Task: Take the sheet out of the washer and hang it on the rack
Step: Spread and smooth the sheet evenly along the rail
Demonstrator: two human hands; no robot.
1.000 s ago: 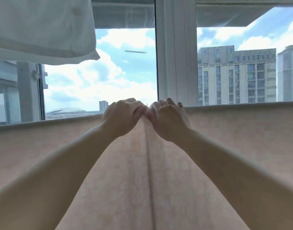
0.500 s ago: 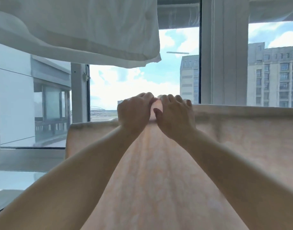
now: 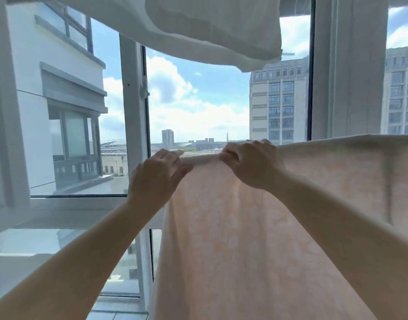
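Note:
A peach patterned sheet (image 3: 256, 239) hangs over a rail that its top fold hides, filling the lower right of the head view. My right hand (image 3: 249, 166) grips the top fold with curled fingers. A little to its left, my left hand (image 3: 158, 175) lies at the sheet's left end with its fingers nearly straight, touching the fold. The sheet's left edge drops straight down below that hand. No washer is in view.
A white padded cloth (image 3: 212, 31) hangs overhead, just above the hands. Behind the sheet stand window frames (image 3: 135, 112) and a wide white post (image 3: 346, 65). A white sill (image 3: 60, 213) runs at the left. Buildings and sky show through the glass.
The view has swung left along the sheet. My hands, together at first, have drawn apart. My left hand has reached the sheet's left end and its fingers have straightened.

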